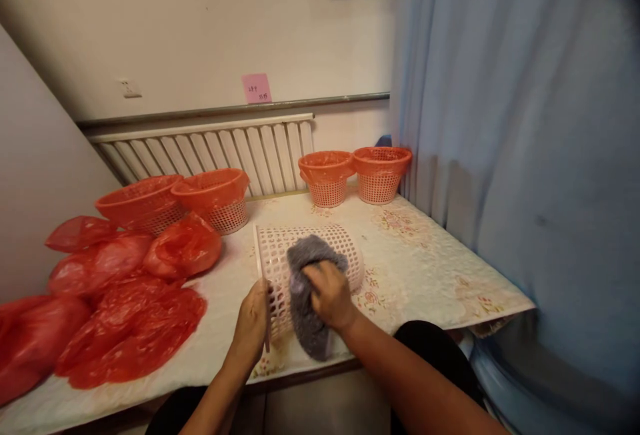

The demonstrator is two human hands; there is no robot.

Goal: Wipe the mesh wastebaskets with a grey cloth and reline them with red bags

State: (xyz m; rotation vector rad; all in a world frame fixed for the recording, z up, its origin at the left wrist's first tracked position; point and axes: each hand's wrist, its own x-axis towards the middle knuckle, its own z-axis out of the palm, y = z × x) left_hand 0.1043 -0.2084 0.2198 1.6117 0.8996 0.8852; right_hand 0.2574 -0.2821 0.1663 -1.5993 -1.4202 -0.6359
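A pale pink perforated plastic basket (275, 255) lies on its side near the table's front edge, its rim facing left. My left hand (253, 315) is closed around that rim at the near side. Pressed against the basket's outer wall is a grey cloth (313, 318), bunched up and hanging down toward the table edge. My right hand (330, 295) grips the cloth from above, fingers curled into it. The basket's inside is hidden from this angle.
Red plastic bags (135, 328) are heaped on the left of the flowered tablecloth (425, 281). Behind them stand two baskets lined with red bags (213, 188); two more lined baskets (327, 178) stand at the back right. A blue curtain (500, 155) hangs along the right side.
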